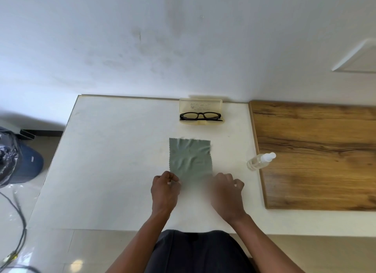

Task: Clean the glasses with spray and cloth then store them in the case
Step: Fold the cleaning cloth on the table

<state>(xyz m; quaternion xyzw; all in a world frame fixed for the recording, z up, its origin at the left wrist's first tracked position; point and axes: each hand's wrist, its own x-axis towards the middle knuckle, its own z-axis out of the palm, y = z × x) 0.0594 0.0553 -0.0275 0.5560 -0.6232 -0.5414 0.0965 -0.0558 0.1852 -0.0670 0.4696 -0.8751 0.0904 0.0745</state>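
At the frame's centre lies a grey-green cloth [190, 159], matt, softly creased, its edges pinked, on a smooth off-white table [114, 161] with a dull sheen. Above it, a translucent yellowish plastic case [200, 105] holds glasses [200, 116] with glossy black plastic frames. At right, a clear plastic spray bottle [260, 161] with a white cap overlaps a wood-grain board [317, 154] with a satin finish.

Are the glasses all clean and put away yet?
The glasses already lie in the open case, but its lid is up. Both hands, left and right, are at the near corners of the green cloth. The spray bottle lies untouched. Whether cleaning happened, I cannot tell.
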